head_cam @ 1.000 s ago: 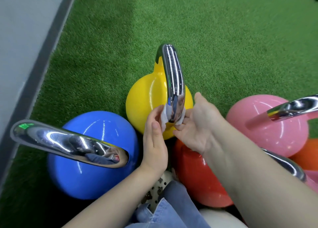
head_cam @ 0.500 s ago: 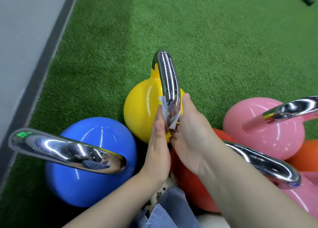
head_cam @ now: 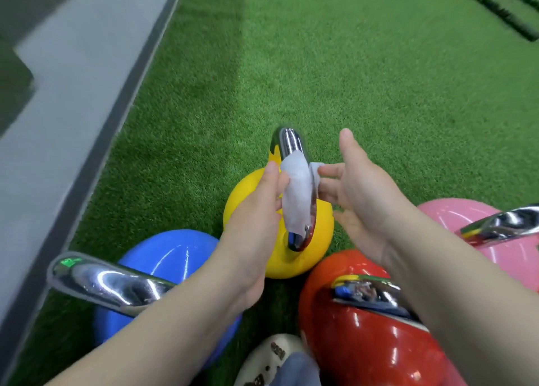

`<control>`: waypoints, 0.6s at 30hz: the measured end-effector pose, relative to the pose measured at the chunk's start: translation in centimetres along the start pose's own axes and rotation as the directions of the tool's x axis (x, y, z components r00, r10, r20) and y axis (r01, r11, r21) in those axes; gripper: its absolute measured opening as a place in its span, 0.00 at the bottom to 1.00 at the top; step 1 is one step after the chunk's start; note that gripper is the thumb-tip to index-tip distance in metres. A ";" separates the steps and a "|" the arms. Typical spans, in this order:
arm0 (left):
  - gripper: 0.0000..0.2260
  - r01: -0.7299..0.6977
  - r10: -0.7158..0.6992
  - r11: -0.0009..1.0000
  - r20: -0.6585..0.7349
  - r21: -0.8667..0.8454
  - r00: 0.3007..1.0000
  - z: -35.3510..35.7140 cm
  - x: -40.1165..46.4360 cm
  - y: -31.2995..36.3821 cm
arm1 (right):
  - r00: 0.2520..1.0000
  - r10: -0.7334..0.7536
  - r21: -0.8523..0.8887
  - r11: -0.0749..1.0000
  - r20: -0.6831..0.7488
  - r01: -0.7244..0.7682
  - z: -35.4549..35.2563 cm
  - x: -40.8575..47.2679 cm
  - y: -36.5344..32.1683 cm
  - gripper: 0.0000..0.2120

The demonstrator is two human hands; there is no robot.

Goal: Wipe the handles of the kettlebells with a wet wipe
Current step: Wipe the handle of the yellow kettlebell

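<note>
A yellow kettlebell [head_cam: 322, 228] stands on green turf, its chrome handle [head_cam: 288, 140] pointing away from me. A white wet wipe [head_cam: 297, 193] is draped over the middle of that handle. My left hand [head_cam: 253, 225] is on the handle's left side, thumb and forefinger pinching the wipe against the metal. My right hand [head_cam: 361, 187] is on the right side with its fingers spread and straight. Its fingertips touch the wipe's loose end.
A blue kettlebell [head_cam: 175, 257] stands at the lower left, a red one [head_cam: 350, 342] at the lower right and a pink one [head_cam: 449, 219] at the right, all with chrome handles. A grey floor strip [head_cam: 58, 108] borders the turf on the left. My shoe [head_cam: 268, 359] shows at the bottom.
The wipe has slid from the near end of the yellow kettlebell's handle up to its middle. My right hand has opened and lifted; it pinched the wipe before. The camera has tilted up.
</note>
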State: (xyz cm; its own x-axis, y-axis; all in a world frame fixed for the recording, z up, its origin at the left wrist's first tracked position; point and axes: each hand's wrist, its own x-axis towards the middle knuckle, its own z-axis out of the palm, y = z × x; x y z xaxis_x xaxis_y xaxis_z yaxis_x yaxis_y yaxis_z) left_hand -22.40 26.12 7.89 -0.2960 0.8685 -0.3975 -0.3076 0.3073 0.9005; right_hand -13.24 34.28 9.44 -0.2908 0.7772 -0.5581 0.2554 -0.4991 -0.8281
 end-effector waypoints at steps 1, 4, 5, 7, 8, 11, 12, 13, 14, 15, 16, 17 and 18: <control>0.25 0.018 -0.018 1.000 0.010 0.011 1.000 -0.2 0.3 0.5 | 1.000 0.006 0.016 1.000 0.006 -0.006 0.0 0.2 -0.3 0.31; 0.25 0.074 -0.076 0.996 0.053 0.039 0.996 -0.8 1.5 1.9 | 0.999 0.033 0.089 0.995 0.029 -0.035 -0.5 0.6 -1.0 0.31; 0.24 0.094 -0.097 0.995 0.064 0.041 0.993 -1.1 2.1 2.3 | 0.999 0.027 0.104 0.994 0.035 -0.030 -0.7 0.9 -1.2 0.31; 0.23 0.152 -0.156 0.987 0.098 0.051 0.983 -1.4 3.1 3.5 | 0.999 0.032 0.126 0.991 0.044 -0.037 -0.8 1.5 -1.5 0.29; 0.24 0.176 -0.182 0.983 0.132 0.058 0.974 -1.5 3.6 4.2 | 0.998 0.038 0.138 0.989 0.047 -0.044 -0.9 1.7 -1.7 0.28; 0.27 0.239 -0.252 0.967 0.179 0.087 0.951 -1.6 5.3 6.2 | 0.998 0.034 0.181 0.982 0.052 -0.043 -0.8 2.4 -2.5 0.26; 0.26 0.245 -0.260 0.964 0.173 0.103 0.950 -1.7 5.9 6.8 | 0.998 0.023 0.198 0.980 0.053 -0.033 -0.7 2.7 -2.7 0.24; 0.24 0.241 -0.258 0.963 0.164 0.120 0.952 -1.7 6.5 7.3 | 0.999 0.008 0.211 0.977 0.052 -0.019 -0.6 2.9 -2.9 0.23; 0.22 0.236 -0.256 0.962 0.151 0.137 0.955 -1.7 7.0 7.7 | 0.999 -0.005 0.217 0.976 0.054 -0.006 -0.3 3.2 -2.9 0.21; 0.20 0.225 -0.245 0.963 0.131 0.150 0.961 -1.7 7.5 7.8 | 0.998 -0.016 0.221 0.975 0.055 0.004 -0.1 3.5 -2.9 0.20; 0.18 0.205 -0.223 0.966 0.109 0.156 0.969 -1.7 7.9 7.9 | 0.998 -0.026 0.222 0.975 0.056 0.013 0.1 3.7 -3.0 0.19; 0.16 0.175 -0.191 0.971 0.087 0.165 0.978 -1.8 8.3 7.9 | 0.998 -0.035 0.224 0.974 0.053 0.022 0.3 3.8 -2.9 0.18; 0.12 0.141 -0.157 0.974 0.076 0.179 0.985 -1.9 8.8 7.8 | 0.998 -0.039 0.237 0.971 0.049 0.027 0.4 4.0 -3.0 0.17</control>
State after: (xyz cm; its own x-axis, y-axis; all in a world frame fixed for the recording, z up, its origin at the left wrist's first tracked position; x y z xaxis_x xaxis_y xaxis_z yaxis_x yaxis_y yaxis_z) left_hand -29.13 35.41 11.09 -0.1743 0.8368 -0.5191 -0.1789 0.4914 0.8523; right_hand -15.54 38.69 9.65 -0.3452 0.7765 -0.5271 0.0217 -0.5548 -0.8317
